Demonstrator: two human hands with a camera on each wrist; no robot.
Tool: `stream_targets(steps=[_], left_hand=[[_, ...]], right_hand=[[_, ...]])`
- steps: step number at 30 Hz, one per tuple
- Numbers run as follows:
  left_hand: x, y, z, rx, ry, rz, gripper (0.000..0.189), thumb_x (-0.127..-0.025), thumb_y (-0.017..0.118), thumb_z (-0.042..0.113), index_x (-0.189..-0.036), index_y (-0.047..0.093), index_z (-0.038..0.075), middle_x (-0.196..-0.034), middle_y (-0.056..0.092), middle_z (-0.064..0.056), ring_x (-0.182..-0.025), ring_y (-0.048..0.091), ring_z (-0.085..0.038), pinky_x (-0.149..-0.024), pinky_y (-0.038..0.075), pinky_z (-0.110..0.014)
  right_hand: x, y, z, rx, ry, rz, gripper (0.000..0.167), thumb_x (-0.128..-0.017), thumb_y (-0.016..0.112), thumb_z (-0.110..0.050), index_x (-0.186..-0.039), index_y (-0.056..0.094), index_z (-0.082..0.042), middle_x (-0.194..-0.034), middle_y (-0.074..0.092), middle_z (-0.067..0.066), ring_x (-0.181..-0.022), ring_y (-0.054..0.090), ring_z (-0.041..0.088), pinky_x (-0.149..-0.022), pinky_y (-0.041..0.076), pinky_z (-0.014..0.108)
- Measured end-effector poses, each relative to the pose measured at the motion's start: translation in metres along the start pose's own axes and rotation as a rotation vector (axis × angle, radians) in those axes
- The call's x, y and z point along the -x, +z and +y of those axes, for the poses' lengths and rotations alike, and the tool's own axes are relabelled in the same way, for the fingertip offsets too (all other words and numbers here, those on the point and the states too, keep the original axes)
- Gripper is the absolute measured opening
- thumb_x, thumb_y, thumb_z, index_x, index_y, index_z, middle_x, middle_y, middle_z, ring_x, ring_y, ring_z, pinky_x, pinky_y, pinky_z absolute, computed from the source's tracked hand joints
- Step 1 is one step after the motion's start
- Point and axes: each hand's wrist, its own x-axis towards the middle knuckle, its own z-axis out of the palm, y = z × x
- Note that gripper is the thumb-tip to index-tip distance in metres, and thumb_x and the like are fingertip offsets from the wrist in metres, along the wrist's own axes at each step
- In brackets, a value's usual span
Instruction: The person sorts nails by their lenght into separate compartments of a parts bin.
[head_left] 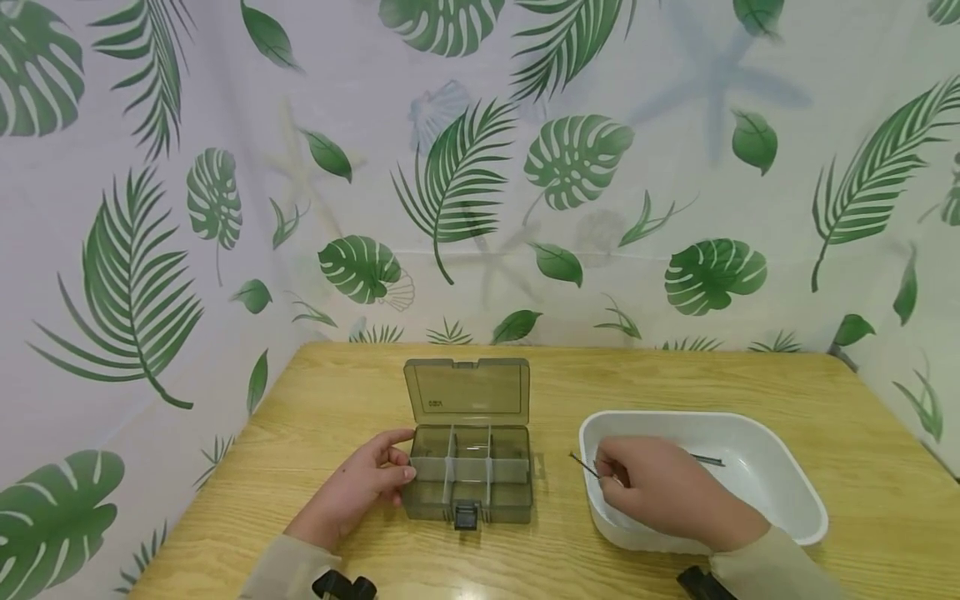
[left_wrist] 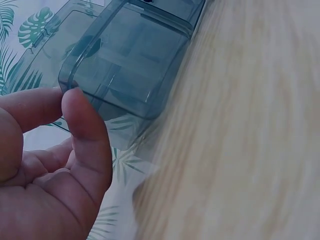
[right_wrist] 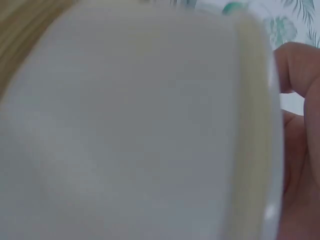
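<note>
A smoky see-through compartment box (head_left: 468, 492) stands on the table with its lid (head_left: 468, 392) raised at the back and a dark latch (head_left: 466, 516) in front. At its left side, my left hand (head_left: 363, 483) holds the rim between thumb and index finger; the left wrist view shows both fingertips at a corner of the box (left_wrist: 135, 60). Over the left part of a white tray (head_left: 780, 500), my right hand (head_left: 652, 483) pinches a thin dark screw (head_left: 583, 464), which points out to the left. Another dark screw (head_left: 707, 460) lies in the tray, partly behind this hand.
A wood-grain table (head_left: 360, 375) carries the box at its middle and the tray to the right. White cloth (head_left: 480, 317) printed with green leaves hangs behind and along both sides. In the right wrist view the tray's wall (right_wrist: 125, 115) fills most of the picture.
</note>
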Motion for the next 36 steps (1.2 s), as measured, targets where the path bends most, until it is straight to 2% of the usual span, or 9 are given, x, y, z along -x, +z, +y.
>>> stream_targets(steps=[3, 12, 15, 18, 21, 28, 36], left_hand=[[0.000, 0.000, -0.001, -0.001, 0.002, 0.003, 0.064, -0.099, 0.066, 0.010, -0.154, 0.035, 0.002, -0.104, 0.050, -0.012, -0.077, 0.053, -0.021, -0.062, 0.052, -0.032], [0.000, -0.002, -0.003, 0.016, 0.004, -0.003, 0.064, -0.100, 0.065, 0.010, -0.155, 0.035, 0.004, -0.104, 0.049, -0.012, -0.079, 0.053, -0.022, -0.062, 0.052, -0.031], [0.000, -0.002, -0.004, 0.016, 0.006, -0.004, 0.063, -0.100, 0.065, 0.009, -0.155, 0.035, 0.005, -0.105, 0.049, -0.012, -0.080, 0.053, -0.022, -0.062, 0.052, -0.031], [0.000, -0.001, -0.005, 0.017, 0.004, -0.004, 0.063, -0.100, 0.064, 0.009, -0.155, 0.035, 0.005, -0.105, 0.049, -0.012, -0.079, 0.052, -0.022, -0.062, 0.052, -0.031], [0.000, -0.002, -0.005, 0.020, -0.003, -0.006, 0.063, -0.100, 0.065, 0.010, -0.155, 0.034, 0.005, -0.105, 0.049, -0.012, -0.077, 0.052, -0.021, -0.063, 0.052, -0.031], [0.001, -0.001, -0.004, 0.025, -0.005, -0.010, 0.064, -0.100, 0.065, 0.011, -0.156, 0.034, 0.006, -0.105, 0.049, -0.012, -0.077, 0.052, -0.021, -0.063, 0.052, -0.032], [0.000, -0.002, -0.004, 0.026, 0.003, -0.010, 0.064, -0.099, 0.066, 0.009, -0.155, 0.034, 0.004, -0.105, 0.049, -0.012, -0.079, 0.053, -0.021, -0.062, 0.052, -0.031]], right_hand=[[-0.012, 0.008, -0.014, 0.018, -0.046, 0.002, 0.024, -0.089, 0.059, -0.009, -0.076, 0.051, -0.028, -0.064, 0.043, -0.016, -0.056, 0.035, 0.001, -0.055, 0.036, 0.024], [-0.041, 0.029, -0.044, 0.052, -0.063, -0.001, 0.022, -0.085, 0.056, -0.009, -0.072, 0.050, -0.025, -0.062, 0.043, -0.013, -0.053, 0.030, 0.003, -0.050, 0.031, 0.025], [-0.047, 0.033, -0.049, 0.070, -0.035, -0.020, 0.019, -0.088, 0.061, -0.016, -0.073, 0.053, -0.025, -0.065, 0.048, -0.014, -0.053, 0.036, 0.004, -0.050, 0.036, 0.026], [-0.050, 0.035, -0.052, 0.078, -0.001, -0.048, 0.013, -0.091, 0.068, -0.029, -0.080, 0.061, -0.026, -0.075, 0.057, -0.016, -0.056, 0.044, 0.004, -0.053, 0.042, 0.029], [-0.049, 0.036, -0.051, 0.075, 0.021, -0.061, 0.014, -0.090, 0.073, -0.038, -0.088, 0.065, -0.026, -0.082, 0.061, -0.015, -0.059, 0.047, 0.005, -0.056, 0.045, 0.031], [-0.040, 0.026, -0.037, 0.082, 0.032, 0.005, 0.018, -0.091, 0.074, -0.036, -0.099, 0.069, -0.021, -0.079, 0.054, -0.011, -0.066, 0.045, 0.008, -0.056, 0.040, 0.029], [-0.024, 0.005, -0.006, 0.079, 0.089, -0.008, 0.018, -0.092, 0.073, -0.034, -0.106, 0.068, -0.023, -0.079, 0.052, -0.013, -0.067, 0.046, 0.007, -0.059, 0.041, 0.030]])
